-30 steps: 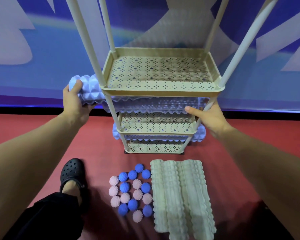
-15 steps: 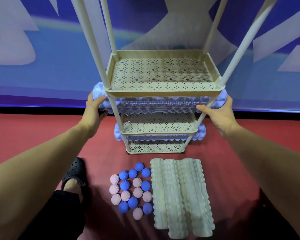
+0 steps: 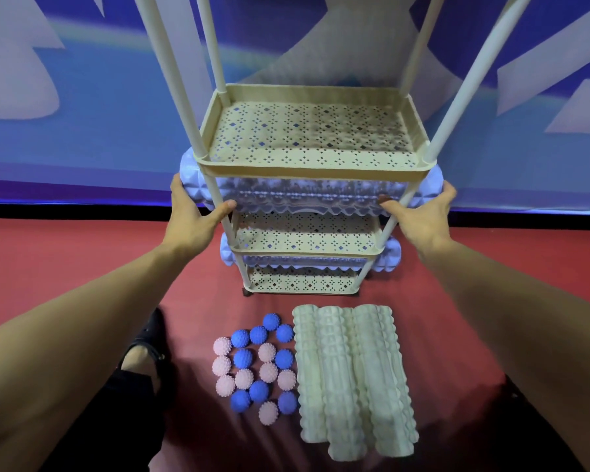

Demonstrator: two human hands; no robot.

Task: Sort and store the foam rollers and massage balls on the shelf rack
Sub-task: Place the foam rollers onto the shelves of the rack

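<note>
Both hands cupped the ends of a pale blue foam roller (image 3: 307, 195) lying across the second tier of the beige shelf rack (image 3: 312, 172), the left hand (image 3: 191, 216) wrapped round its left end with the thumb near the front post, the right hand (image 3: 423, 216) gripping its right end, though how far its fingers curled behind was hard to see. A second blue roller (image 3: 387, 258) lay on the tier below, its ends jutting past both side edges. On the red floor (image 3: 65, 267) before the rack's front edge lay cream foam rollers (image 3: 351, 379) side by side, with blue and pink massage balls (image 3: 256, 366) clustered just beside their left.
</note>
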